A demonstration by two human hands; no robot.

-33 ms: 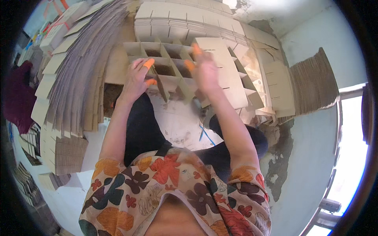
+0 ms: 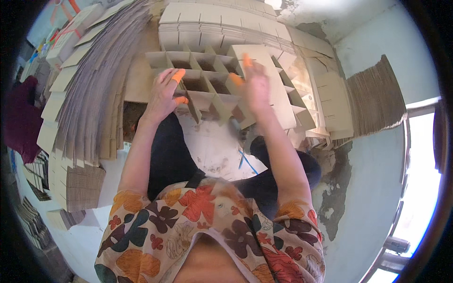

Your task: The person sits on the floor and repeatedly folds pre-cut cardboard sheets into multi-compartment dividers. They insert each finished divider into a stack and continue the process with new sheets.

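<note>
An upright cardboard divider grid (image 2: pixel 204 96) with several square cells stands in front of me. At its left end is my left hand (image 2: pixel 163 96), orange covers on the thumb and index finger, gripping the edge of a cardboard strip between them. My right hand (image 2: pixel 258 89), smeared by motion, hangs over the right side of the grid beside a flat slotted cardboard sheet (image 2: pixel 278 101). Its orange-covered index finger and thumb stand apart with nothing visible between them. The sheet lies over part of the grid, whose cells show again past its right edge.
Behind the grid lies a stack of slotted cardboard sheets (image 2: pixel 222 23). A long fanned row of cardboard (image 2: pixel 89 94) runs along the left. More cardboard stacks (image 2: pixel 375 99) stand against the right wall. A blue strap (image 2: pixel 247 162) lies on the floor between my legs.
My right hand has moved a little to the right, off the grid's cells and toward the flat sheet. The left hand stays in place.
</note>
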